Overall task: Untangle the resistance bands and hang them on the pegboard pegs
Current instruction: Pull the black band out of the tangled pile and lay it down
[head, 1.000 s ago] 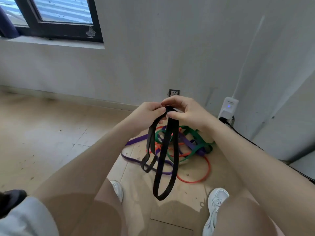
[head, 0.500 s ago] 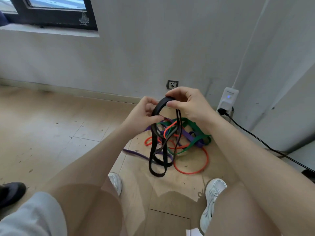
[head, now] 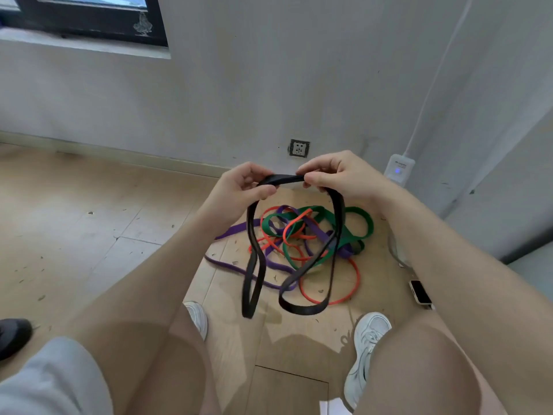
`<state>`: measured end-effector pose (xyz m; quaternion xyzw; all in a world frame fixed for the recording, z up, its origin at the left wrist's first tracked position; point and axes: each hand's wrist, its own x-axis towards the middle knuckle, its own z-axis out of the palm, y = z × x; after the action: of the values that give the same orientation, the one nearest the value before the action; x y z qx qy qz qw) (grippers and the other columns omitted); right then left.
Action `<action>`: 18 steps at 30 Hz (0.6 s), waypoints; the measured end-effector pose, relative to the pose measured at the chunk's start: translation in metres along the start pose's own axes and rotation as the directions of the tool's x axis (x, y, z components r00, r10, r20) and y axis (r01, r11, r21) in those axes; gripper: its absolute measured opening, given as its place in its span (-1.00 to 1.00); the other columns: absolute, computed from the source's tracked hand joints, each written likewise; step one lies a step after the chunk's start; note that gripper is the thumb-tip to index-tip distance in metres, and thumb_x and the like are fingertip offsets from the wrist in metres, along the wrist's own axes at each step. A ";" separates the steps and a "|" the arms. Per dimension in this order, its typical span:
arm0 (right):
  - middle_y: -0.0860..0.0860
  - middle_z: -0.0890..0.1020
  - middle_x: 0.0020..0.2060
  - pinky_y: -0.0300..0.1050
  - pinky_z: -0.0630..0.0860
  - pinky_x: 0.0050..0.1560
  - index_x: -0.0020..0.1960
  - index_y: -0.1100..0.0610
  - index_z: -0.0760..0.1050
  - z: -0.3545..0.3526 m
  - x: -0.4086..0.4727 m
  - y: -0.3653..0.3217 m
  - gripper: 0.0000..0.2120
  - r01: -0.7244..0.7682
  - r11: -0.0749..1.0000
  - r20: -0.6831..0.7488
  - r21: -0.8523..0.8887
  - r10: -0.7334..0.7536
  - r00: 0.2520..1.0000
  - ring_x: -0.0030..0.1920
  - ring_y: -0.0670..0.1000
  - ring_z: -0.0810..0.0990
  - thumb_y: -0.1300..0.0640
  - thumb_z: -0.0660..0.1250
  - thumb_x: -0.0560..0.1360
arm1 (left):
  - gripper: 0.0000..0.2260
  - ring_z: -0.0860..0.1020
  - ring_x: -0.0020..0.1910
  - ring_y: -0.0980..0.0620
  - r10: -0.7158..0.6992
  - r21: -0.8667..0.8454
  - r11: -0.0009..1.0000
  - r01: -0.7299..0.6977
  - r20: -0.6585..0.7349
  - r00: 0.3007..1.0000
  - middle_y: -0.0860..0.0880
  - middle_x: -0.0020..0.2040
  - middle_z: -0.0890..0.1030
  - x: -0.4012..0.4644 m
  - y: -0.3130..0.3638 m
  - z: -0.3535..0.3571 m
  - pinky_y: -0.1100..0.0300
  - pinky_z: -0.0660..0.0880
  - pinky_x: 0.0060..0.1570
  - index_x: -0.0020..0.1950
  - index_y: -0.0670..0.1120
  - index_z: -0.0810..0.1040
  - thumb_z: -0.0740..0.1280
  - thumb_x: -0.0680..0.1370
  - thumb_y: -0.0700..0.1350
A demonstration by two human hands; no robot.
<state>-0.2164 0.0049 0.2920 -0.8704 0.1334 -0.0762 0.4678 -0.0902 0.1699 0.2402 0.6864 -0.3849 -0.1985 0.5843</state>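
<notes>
A black resistance band (head: 302, 309) hangs in two loops from both my hands above the floor. My left hand (head: 239, 187) pinches its top at the left, and my right hand (head: 335, 173) pinches it at the right, a short flat stretch of band between them. Below lies a tangled heap on the floor: a green band (head: 363, 218), a red band (head: 344, 299) and a purple band (head: 233, 266) wound through each other. No pegboard shows in this view.
A wall socket (head: 299, 148) and a white plugged-in adapter (head: 399, 169) with a cable sit on the wall behind. A phone (head: 420, 292) lies on the floor at right. My white shoes (head: 366, 351) flank the heap; a dark shoe (head: 12, 336) shows at left.
My hands have moved apart and spread the top of the black band flat between them. Its hanging part has opened into two separate loops, clear of the heap.
</notes>
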 end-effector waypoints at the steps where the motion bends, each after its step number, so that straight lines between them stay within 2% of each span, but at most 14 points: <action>1: -0.06 0.63 -0.20 -0.39 0.45 -0.22 0.06 0.02 0.56 -0.002 0.000 -0.001 -0.85 -0.005 0.999 0.031 -0.043 0.006 1.000 -0.31 -0.23 0.52 0.18 0.31 0.52 | -0.81 0.61 -0.15 0.13 0.006 0.002 1.000 -0.006 -0.001 1.000 0.01 -0.12 0.63 0.001 0.003 -0.002 0.26 0.54 -0.07 -0.02 0.00 0.53 0.37 0.47 -0.27; 5: 0.02 0.61 -0.01 -0.12 0.57 0.04 0.17 0.02 0.43 0.001 -0.002 0.000 -0.69 -0.020 0.999 0.116 -0.047 0.026 0.993 -0.02 -0.05 0.62 0.26 0.33 0.47 | -0.82 0.60 -0.18 0.20 0.057 -0.024 0.998 -0.057 0.007 0.998 0.05 -0.15 0.64 0.005 0.020 0.002 0.34 0.52 -0.11 -0.06 -0.01 0.55 0.38 0.46 -0.28; 8: 0.01 0.58 0.10 -0.12 0.53 0.17 0.26 0.02 0.37 0.014 -0.005 0.004 -0.57 0.035 0.995 0.130 0.090 -0.047 0.990 0.12 -0.07 0.58 0.29 0.36 0.45 | -0.84 0.61 -0.14 0.21 0.103 0.099 0.989 -0.113 0.107 0.989 0.05 -0.14 0.64 0.009 0.032 0.009 0.33 0.53 -0.05 -0.01 -0.07 0.58 0.40 0.45 -0.26; 10: -0.03 0.60 0.07 -0.13 0.52 0.15 0.26 0.01 0.37 0.021 -0.006 0.003 -0.59 0.079 0.989 0.042 0.123 -0.084 0.996 0.09 -0.09 0.58 0.25 0.36 0.47 | -0.82 0.62 -0.09 0.16 0.094 0.189 0.975 -0.119 0.137 0.986 0.04 -0.11 0.64 0.012 0.037 0.012 0.26 0.54 0.02 0.03 -0.07 0.57 0.41 0.45 -0.20; 13: -0.03 0.64 -0.02 -0.08 0.53 0.14 0.20 0.02 0.43 0.025 0.000 0.005 -0.68 0.108 0.994 -0.086 0.019 -0.106 0.991 0.01 -0.08 0.61 0.19 0.36 0.48 | -0.74 0.62 -0.09 0.09 0.059 0.245 0.966 -0.079 0.087 0.994 0.02 -0.14 0.65 0.018 0.038 0.010 0.19 0.52 0.05 0.09 -0.05 0.47 0.42 0.44 -0.13; 16: -0.09 0.62 -0.05 -0.16 0.52 0.11 0.08 0.00 0.48 0.021 0.004 0.005 -0.78 0.131 0.991 -0.129 -0.029 -0.134 0.982 0.00 -0.14 0.59 0.13 0.39 0.46 | -0.73 0.64 -0.14 0.02 -0.005 0.248 0.968 -0.028 0.131 0.991 0.00 -0.18 0.64 0.017 0.033 0.006 0.15 0.55 -0.02 0.08 -0.07 0.43 0.42 0.44 -0.11; 18: -0.10 0.62 -0.08 -0.20 0.50 0.07 0.04 0.00 0.51 0.019 0.004 0.007 -0.81 0.136 0.990 -0.129 -0.038 -0.140 0.982 -0.03 -0.14 0.59 0.15 0.40 0.45 | -0.77 0.64 -0.16 0.08 -0.061 0.234 0.972 0.012 0.205 0.977 0.02 -0.18 0.64 0.014 0.024 0.003 0.17 0.58 -0.04 0.04 -0.05 0.45 0.41 0.45 -0.17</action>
<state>-0.2084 0.0154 0.2759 -0.8773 0.1043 -0.1639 0.4389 -0.0907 0.1568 0.2651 0.7317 -0.4524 -0.2346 0.4526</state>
